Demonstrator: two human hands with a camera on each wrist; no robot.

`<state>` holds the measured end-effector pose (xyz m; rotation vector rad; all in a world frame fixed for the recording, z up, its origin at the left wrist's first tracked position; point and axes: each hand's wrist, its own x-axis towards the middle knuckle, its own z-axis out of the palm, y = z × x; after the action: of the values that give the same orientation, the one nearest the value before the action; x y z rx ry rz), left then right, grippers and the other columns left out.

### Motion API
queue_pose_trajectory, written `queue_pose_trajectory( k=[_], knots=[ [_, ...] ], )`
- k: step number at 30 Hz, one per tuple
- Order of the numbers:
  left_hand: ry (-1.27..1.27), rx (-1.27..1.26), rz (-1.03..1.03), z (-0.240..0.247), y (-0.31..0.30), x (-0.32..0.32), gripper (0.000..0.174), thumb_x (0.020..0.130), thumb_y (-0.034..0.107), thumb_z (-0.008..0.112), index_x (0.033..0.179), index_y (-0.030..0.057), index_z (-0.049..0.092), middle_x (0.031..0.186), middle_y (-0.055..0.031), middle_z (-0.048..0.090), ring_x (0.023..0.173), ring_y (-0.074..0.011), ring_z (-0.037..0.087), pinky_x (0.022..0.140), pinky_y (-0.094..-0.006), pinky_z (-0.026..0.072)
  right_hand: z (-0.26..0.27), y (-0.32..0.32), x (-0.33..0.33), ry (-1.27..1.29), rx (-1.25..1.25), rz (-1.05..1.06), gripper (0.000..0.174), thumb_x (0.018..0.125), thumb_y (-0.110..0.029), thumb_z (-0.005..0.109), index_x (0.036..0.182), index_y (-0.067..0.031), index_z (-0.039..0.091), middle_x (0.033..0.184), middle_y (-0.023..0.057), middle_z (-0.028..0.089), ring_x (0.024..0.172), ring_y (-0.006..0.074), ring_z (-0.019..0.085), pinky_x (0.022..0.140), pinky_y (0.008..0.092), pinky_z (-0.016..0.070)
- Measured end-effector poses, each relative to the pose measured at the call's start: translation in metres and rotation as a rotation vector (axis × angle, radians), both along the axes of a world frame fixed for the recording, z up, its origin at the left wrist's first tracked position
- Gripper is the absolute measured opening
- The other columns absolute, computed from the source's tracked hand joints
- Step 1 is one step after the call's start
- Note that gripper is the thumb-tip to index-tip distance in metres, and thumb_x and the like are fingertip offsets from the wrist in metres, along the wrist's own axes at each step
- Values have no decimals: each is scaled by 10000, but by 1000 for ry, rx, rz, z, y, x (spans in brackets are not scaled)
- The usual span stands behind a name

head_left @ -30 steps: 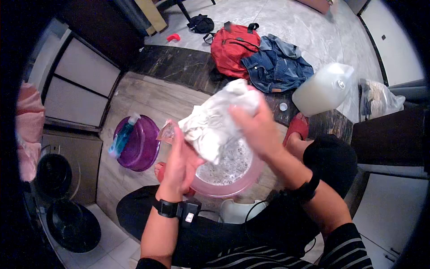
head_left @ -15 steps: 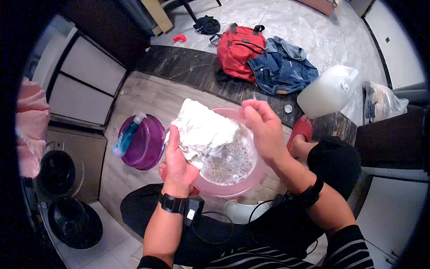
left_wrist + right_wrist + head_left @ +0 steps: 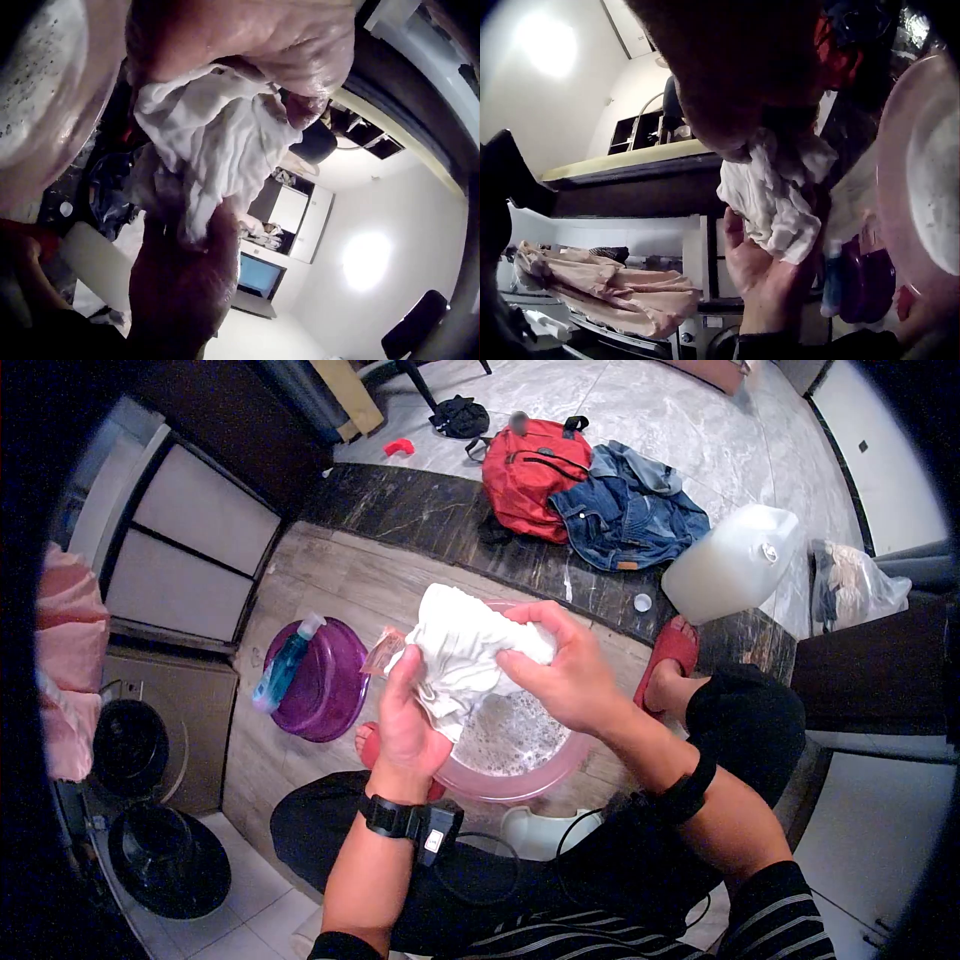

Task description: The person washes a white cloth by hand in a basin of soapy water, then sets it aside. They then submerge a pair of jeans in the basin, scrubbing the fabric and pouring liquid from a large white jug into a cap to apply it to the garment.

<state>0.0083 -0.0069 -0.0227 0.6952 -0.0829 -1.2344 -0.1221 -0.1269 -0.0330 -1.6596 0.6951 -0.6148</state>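
A bunched, wet-looking white cloth is held up between both hands, over a pink basin of sudsy water. My left hand grips its near left side, thumb on top and the other fingers hidden beneath. At the right edge, my right hand pinches the cloth between thumb and fingers. Folds of the cloth hang between the two hands in the left wrist view. A small brownish-pink piece shows just beyond the left thumb.
Left of the basin, a purple basin holds a blue-green bottle. A large whitish jug, denim clothing and a red backpack lie beyond. A white bottle cap sits near the red slipper.
A second ago the right hand was a blur at the cloth. Half a second ago it was apart, to the right; now it has moved left and pinches the cloth again.
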Motion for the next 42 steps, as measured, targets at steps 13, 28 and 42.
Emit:
queue_pose_trajectory(
  k=[13, 28, 42],
  knots=[
    [-240, 236, 206, -6, -6, -1, 279, 922, 343, 606, 1006, 81, 560, 945, -38, 612, 839, -164, 626, 734, -312, 533, 9, 18, 7, -166, -379, 176, 417, 696, -80, 669, 1103, -88, 579, 1123, 129, 532, 1109, 323, 514, 960, 420, 402],
    [-147, 240, 315, -23, -11, -29, 201, 955, 222, 502, 1033, 45, 556, 925, -55, 612, 808, -145, 614, 695, -284, 505, 12, 40, 36, -61, 100, -145, 276, 891, -284, 563, 868, -22, 646, 862, 193, 628, 795, 313, 635, 730, 384, 490],
    [-649, 492, 191, -38, -12, -7, 296, 958, 253, 521, 967, -21, 633, 858, -50, 647, 761, -104, 602, 655, -268, 468, -42, 17, 55, 141, 75, 24, 383, 910, -378, 559, 876, -5, 641, 744, 59, 639, 662, 148, 598, 595, 348, 467]
  ],
)
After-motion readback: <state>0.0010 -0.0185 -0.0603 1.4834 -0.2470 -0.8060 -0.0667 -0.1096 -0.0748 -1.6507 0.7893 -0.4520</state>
